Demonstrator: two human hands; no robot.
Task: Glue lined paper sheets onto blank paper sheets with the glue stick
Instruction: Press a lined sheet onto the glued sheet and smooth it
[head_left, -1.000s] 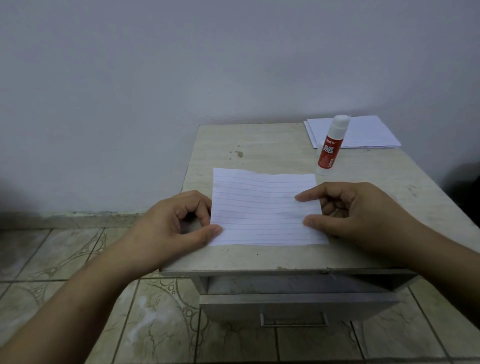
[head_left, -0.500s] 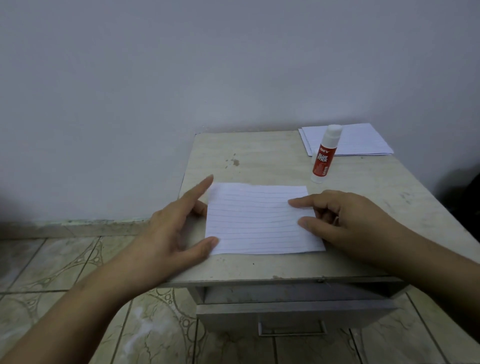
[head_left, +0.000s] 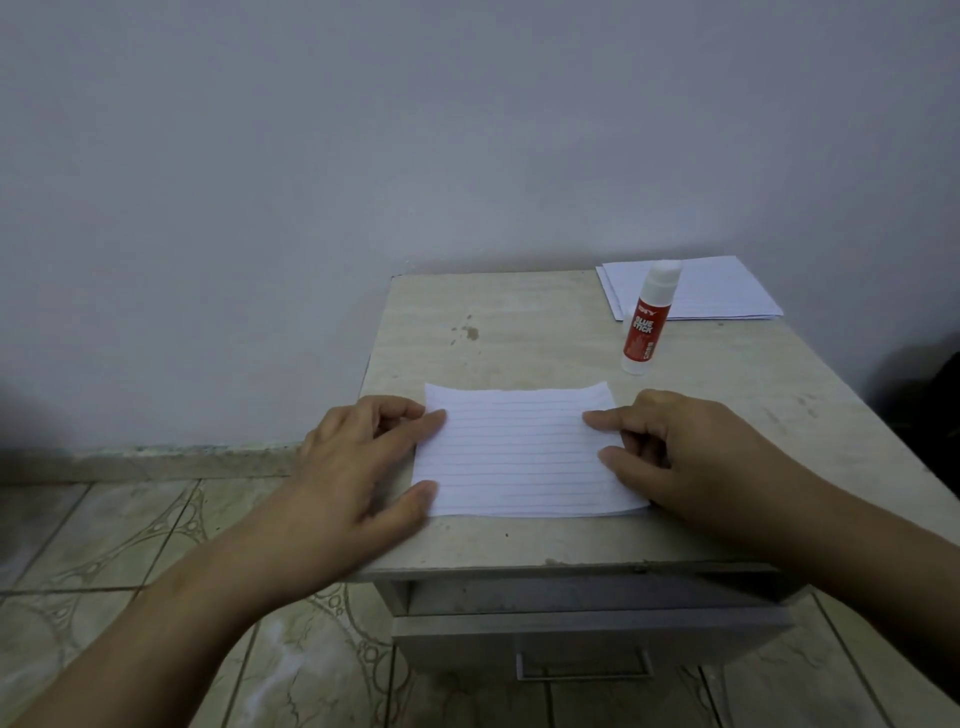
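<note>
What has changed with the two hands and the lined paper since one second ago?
The left hand uncurled, and its fingers now lie flat on the left edge of the lined paper. The right hand still presses the right edge. Paper, glue stick and paper stack stayed put.

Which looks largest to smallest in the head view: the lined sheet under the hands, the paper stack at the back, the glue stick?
1. lined sheet
2. paper stack, though it lies farther from the camera, so true size is unsure
3. glue stick

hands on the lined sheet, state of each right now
left hand: open, fingertips pressing the lined sheet
right hand: open, fingertips pressing the same sheet
</note>
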